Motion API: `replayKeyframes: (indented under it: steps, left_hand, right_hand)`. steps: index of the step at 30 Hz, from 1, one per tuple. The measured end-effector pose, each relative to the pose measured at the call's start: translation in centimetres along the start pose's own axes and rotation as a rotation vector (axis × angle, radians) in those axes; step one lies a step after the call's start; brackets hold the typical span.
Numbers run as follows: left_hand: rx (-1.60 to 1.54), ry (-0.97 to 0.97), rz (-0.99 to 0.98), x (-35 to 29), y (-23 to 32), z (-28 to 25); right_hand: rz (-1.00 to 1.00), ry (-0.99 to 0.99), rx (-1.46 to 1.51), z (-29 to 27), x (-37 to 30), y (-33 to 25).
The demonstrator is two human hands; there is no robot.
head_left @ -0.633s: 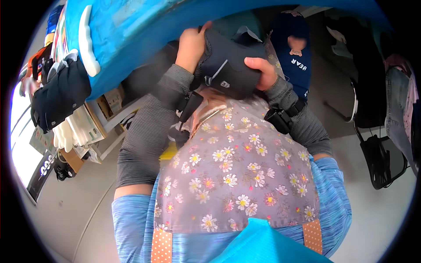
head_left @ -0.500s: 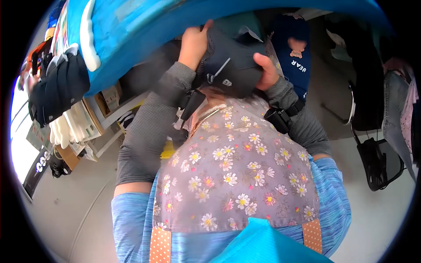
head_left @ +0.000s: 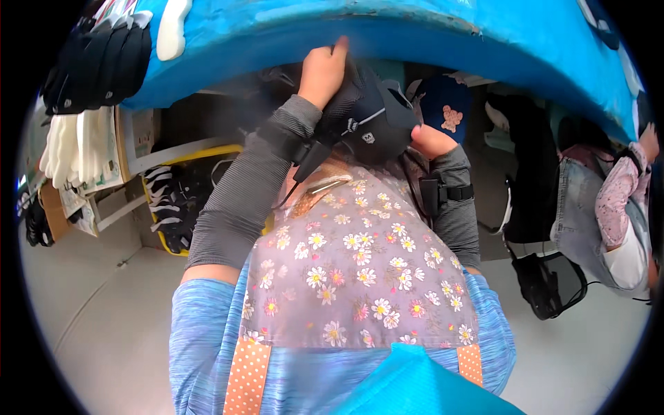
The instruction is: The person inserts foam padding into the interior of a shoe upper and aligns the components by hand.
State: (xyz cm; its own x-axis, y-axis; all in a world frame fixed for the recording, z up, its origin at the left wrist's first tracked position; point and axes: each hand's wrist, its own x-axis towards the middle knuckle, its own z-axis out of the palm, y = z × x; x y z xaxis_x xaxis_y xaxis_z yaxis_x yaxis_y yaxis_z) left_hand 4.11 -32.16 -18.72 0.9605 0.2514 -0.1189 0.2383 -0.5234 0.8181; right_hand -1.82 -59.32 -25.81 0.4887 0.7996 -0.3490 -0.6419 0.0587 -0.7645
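Close to the blue-covered table edge, in front of my apron, I hold a dark cloth piece (head_left: 379,124) that looks like a cap. A small pale emblem and a thin light line show on its side. My left hand (head_left: 324,75) is closed round its far left edge, thumb pointing up. On the right side, my right hand (head_left: 434,141) grips it with the thumb in sight; the other fingers are mostly hidden. Just beyond the right hand lies a navy cloth item (head_left: 432,97) with a bear print.
The blue-covered table (head_left: 332,21) curves across the top. At the left hang a stack of black pieces (head_left: 104,66) and white strips (head_left: 86,142). A yellow-rimmed basket (head_left: 162,238) holds dark pieces. At right are a black chair (head_left: 546,283) and another person's arm (head_left: 619,190).
The view has shifted, showing more table, the yellow-rimmed basket and the other person's arm. The dark cloth piece has turned slightly in my hands; both hands keep hold of it.
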Motion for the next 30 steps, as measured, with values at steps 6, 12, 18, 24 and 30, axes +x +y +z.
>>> replayKeyframes:
  steps: [6,12,18,24,30]
  left_hand:
    - [-0.115,0.037,-0.061,-0.6,-1.7,-0.4]
    - [-0.13,0.095,-0.01,-1.7,-0.3,-1.0]
    - [-0.129,-0.07,0.396,-1.1,-0.3,-7.0]
    - [0.277,-0.141,0.364,-0.7,-0.8,-8.7]
    - [0.152,-0.36,-0.219,-3.5,-2.2,-12.4]
  right_hand:
    - [0.079,-0.186,-0.23,2.3,-1.3,-2.0]
    - [-0.306,0.178,-0.294,8.4,0.3,-1.3]
    - [-0.3,0.23,0.097,7.9,1.5,-2.5]
    - [-0.283,0.204,0.098,7.2,1.8,-1.6]
    - [-0.352,0.183,0.189,7.5,0.9,-1.6]
